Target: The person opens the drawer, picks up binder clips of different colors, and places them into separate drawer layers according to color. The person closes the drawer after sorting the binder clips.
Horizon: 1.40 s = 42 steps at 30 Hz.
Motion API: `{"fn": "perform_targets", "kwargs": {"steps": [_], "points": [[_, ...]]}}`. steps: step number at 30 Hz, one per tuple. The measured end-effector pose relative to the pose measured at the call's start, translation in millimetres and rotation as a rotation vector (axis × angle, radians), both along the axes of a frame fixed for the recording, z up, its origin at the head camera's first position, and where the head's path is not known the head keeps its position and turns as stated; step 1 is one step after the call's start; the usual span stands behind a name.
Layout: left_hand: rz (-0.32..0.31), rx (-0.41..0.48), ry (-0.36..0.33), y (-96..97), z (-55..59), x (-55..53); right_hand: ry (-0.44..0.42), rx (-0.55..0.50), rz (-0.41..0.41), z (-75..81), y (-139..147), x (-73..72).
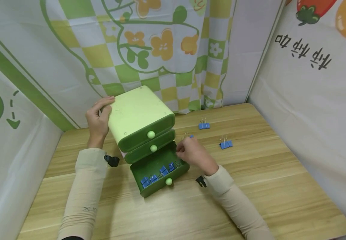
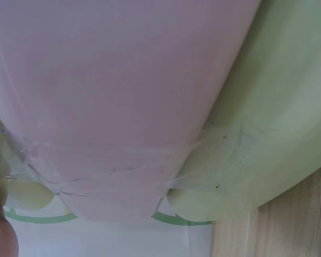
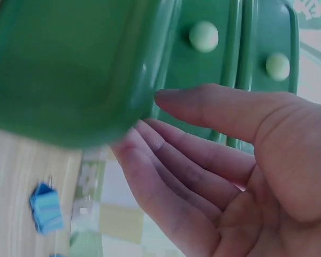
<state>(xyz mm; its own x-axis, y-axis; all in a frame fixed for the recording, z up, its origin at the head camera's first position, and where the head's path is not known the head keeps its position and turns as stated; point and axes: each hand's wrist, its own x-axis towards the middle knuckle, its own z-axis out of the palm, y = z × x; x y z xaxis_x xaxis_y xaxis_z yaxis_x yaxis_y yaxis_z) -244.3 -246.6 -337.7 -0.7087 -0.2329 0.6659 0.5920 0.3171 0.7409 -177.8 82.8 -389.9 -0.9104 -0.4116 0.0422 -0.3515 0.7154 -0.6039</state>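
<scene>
A small light-green cabinet (image 1: pixel 141 111) with dark-green drawers stands on the table. Its bottom drawer (image 1: pixel 147 166) is pulled far out, and several blue binder clips (image 1: pixel 163 170) lie along its front. My left hand (image 1: pixel 97 118) rests on the cabinet's upper left edge; its fingers are mostly out of the left wrist view, which shows the pink and pale-green side (image 2: pixel 112 107). At the right side of the open drawer is my right hand (image 1: pixel 195 153). In the right wrist view its thumb and fingers (image 3: pixel 176 160) are by the drawer's edge (image 3: pixel 144 69), with nothing seen between them.
Two blue binder clips (image 1: pixel 204 126) (image 1: pixel 226 144) stand on the wooden table (image 1: pixel 265 160) right of the cabinet. Another clip (image 1: pixel 191 136) is partly hidden behind my right hand. The middle drawer (image 1: pixel 161 144) protrudes slightly. A patterned curtain (image 1: pixel 161 78) hangs behind.
</scene>
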Motion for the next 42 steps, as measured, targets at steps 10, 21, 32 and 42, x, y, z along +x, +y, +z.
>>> {"fn": "perform_targets", "kwargs": {"steps": [10,21,32,42], "points": [[0.021,-0.011,0.002,-11.1,-15.3,-18.3,0.007,-0.077,-0.145,-3.8,29,-27.5],[0.032,-0.012,-0.002,-13.6,-18.7,-20.8,0.015,-0.069,-0.209,-27.0,35,-48.6],[-0.004,0.013,-0.006,1.4,-0.8,-2.3,0.058,-0.043,-0.098,-50.3,35,-63.2],[-0.001,0.029,-0.018,-12.4,-16.4,-19.1,0.183,-0.033,-0.161,-59.5,25,-66.5]]}}
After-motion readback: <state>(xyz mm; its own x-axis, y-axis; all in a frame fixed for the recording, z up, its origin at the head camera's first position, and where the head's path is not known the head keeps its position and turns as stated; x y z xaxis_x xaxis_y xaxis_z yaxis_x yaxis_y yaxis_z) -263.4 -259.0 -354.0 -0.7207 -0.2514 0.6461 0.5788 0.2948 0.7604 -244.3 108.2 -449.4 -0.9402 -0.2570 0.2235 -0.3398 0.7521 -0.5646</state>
